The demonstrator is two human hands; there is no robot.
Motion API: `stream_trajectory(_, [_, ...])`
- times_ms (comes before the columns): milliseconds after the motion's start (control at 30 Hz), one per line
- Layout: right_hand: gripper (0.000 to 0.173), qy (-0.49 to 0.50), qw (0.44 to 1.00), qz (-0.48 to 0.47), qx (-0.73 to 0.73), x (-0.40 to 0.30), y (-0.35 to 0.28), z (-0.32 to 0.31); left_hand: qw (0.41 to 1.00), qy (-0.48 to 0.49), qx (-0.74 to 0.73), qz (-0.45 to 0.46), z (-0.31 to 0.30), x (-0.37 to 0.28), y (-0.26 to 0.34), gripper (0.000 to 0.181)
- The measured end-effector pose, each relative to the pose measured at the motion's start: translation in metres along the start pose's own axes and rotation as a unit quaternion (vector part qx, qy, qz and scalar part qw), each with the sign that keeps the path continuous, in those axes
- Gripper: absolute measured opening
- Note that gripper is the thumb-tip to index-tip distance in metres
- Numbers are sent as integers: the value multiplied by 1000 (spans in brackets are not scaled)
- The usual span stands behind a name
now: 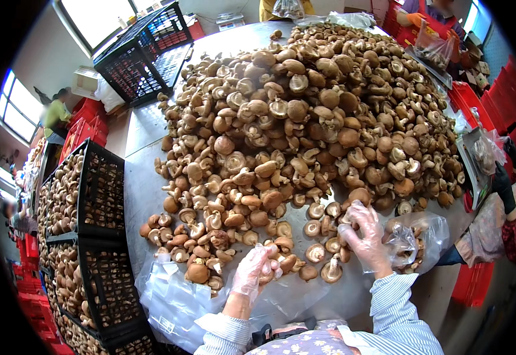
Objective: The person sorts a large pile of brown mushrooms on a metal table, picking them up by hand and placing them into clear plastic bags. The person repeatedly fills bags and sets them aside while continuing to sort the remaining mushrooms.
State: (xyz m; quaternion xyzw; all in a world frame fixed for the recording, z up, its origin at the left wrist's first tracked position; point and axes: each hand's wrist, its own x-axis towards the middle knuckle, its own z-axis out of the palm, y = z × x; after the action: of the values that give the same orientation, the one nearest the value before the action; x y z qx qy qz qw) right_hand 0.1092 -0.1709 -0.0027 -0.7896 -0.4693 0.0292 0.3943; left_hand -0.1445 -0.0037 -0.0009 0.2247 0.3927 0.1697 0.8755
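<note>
A large heap of shiitake mushrooms (284, 115) covers most of the metal table (144, 177) before me. My left hand (255, 270), in a clear plastic glove, is closed around a mushroom (265, 278) at the heap's near edge. Also gloved, my right hand (365, 235) reaches to the near right edge of the heap, fingers bent beside a brown mushroom cap (359, 196); whether it grips anything I cannot tell. A clear plastic bag (431, 235) with mushrooms inside lies just right of my right hand. Loose mushrooms, some stem up, lie between my hands.
Flat plastic bags (173, 297) lie at the near left table edge. Black crates of mushrooms (102, 191) are stacked at the left; another black crate (144, 57) stands at the back left. A scale (475, 168) with a bag is on the right. Co-workers (435, 22) stand around.
</note>
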Motion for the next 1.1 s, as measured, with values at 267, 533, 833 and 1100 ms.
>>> stream_trajectory(267, [57, 166, 874, 264, 373, -25, 5, -8, 998, -24, 51, 23, 11, -3, -2, 33])
stream_trajectory(533, [42, 172, 803, 346, 454, -52, 78, 15, 998, -45, 23, 43, 9, -15, -11, 55])
stream_trajectory(833, [42, 85, 848, 356, 383, -52, 61, 20, 998, 1, 32, 62, 12, -44, -36, 51])
stream_trajectory(1100, [37, 207, 967, 85, -121, -36, 40, 35, 995, 33, 89, -13, 30, -45, -37, 45])
